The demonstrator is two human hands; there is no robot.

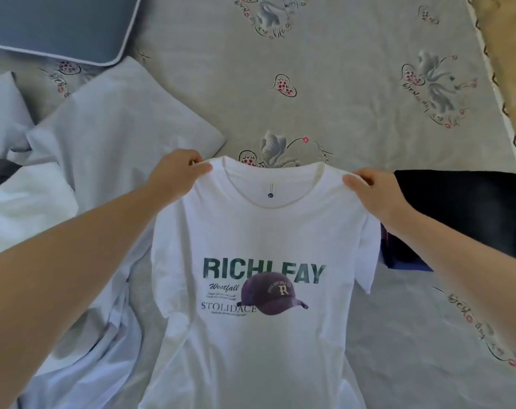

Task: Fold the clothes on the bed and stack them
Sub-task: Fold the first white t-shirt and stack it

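Here, nearest the camera, two bare forearms reach forward from the lower corners and converge toward the middle of the view, both stretched nearly straight. Between them hangs a white short-sleeved cotton T-shirt (250,231), printed side toward the camera, with green block letters across the chest, a purple baseball cap graphic below them and smaller dark script to the left of the cap. Its lower part runs out of view at the bottom edge.

The left hand (177,172) pinches the shirt's left shoulder seam just beside the collar, thumb on the near face of the cloth and fingers curled behind it. The right hand (372,187) clamps the opposite shoulder the same way, thumb in front, knuckles turned up. The collar sags in a shallow curve between the two grips, showing a small neck label inside.

To the left, crumpled pale blue-white garments (82,160) lie heaped on the bed, partly under the left forearm. To the right, behind the right wrist, a black folded garment (463,211) lies flat, with a strip of darker blue cloth showing at its near edge.

Beyond the hands spreads the grey bedsheet (339,84) patterned with flowers, hearts and script. At the far left corner rests a slate-blue cushion with white piping (58,25).
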